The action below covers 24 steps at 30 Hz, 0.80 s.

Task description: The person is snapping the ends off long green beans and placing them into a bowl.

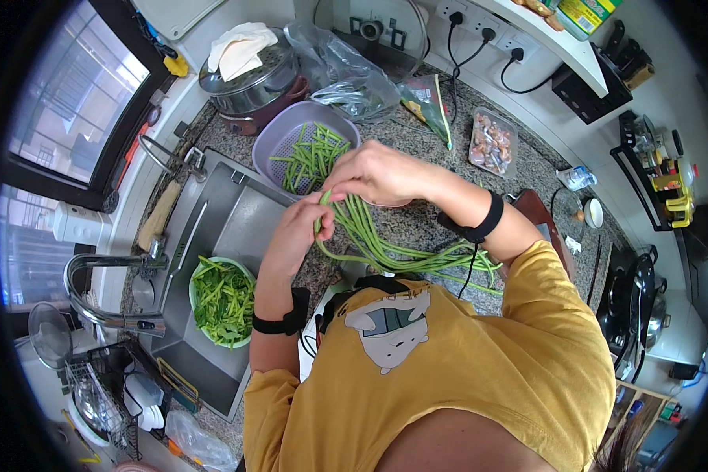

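Both hands meet over the front rim of a purple plastic colander (pixel 264 154), which holds short pieces of green long beans (pixel 312 154). My left hand (pixel 300 227) grips one long bean between thumb and fingers, its end poking up. My right hand (pixel 369 174) pinches at the same bean, fingertips close to the left thumb. A bundle of uncut long beans (pixel 383 239) runs from below the right hand across the granite counter towards the right arm. Where the fingers overlap, the bean is partly hidden.
At left, a steel sink (pixel 253 212) holds a pale green bowl of cut leafy greens (pixel 224 301) beneath a faucet (pixel 88 295). Behind the colander stand a lidded pot (pixel 248 88) and a plastic bag (pixel 354 76). A container of raw meat pieces (pixel 492 141) lies at right.
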Each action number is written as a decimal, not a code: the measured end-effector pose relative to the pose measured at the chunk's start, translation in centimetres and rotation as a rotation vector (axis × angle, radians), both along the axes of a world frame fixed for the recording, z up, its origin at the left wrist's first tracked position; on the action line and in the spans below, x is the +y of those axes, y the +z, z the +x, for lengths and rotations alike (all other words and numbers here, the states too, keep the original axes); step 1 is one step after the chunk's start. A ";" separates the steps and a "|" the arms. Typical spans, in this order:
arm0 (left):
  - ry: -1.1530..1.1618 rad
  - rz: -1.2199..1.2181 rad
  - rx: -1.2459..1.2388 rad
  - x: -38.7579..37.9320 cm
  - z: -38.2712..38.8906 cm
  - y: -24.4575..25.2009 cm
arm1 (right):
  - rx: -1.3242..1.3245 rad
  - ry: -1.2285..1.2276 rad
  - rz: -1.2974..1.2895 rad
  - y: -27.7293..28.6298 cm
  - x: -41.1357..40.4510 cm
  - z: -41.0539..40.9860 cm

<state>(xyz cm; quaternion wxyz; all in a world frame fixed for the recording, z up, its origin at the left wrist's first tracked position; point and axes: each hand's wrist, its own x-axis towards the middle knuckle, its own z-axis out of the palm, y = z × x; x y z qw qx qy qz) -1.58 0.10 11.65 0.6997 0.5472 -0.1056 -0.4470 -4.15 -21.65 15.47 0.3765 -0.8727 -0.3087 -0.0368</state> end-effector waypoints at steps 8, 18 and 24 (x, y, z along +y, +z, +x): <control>0.043 0.052 -0.366 -1.4 -0.3 -1.1 | -0.136 -0.161 -0.133 0.7 -2.7 -2.5; 0.001 0.192 -0.424 -1.1 -0.7 -0.3 | -0.225 -0.158 -0.365 -2.0 0.0 -3.1; 0.077 0.184 -0.385 0.0 -1.2 -1.3 | -0.004 -0.177 -0.218 -3.2 1.6 -2.4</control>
